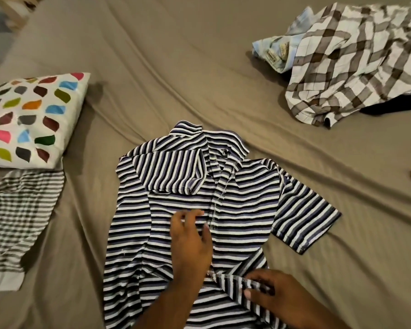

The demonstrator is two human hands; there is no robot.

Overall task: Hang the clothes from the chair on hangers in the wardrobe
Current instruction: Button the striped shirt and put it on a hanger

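Olive bedsheet (176,67) fills the frame, wrinkled. At lower centre lies the striped polo shirt (247,210), one sleeve folded across its chest. The left hand (190,245) rests on it, fingers loosely spread; the right hand (275,298) pinches its turned-up hem. A plaid shirt (353,62) sits upper right.

bare bedsheet (176,67) beyond striped shirt (235,210), pillow (29,119) left, checked shirt (356,58) far right

Bed (199,67): striped polo (223,205); plaid shirt (353,55); pillow (33,119).
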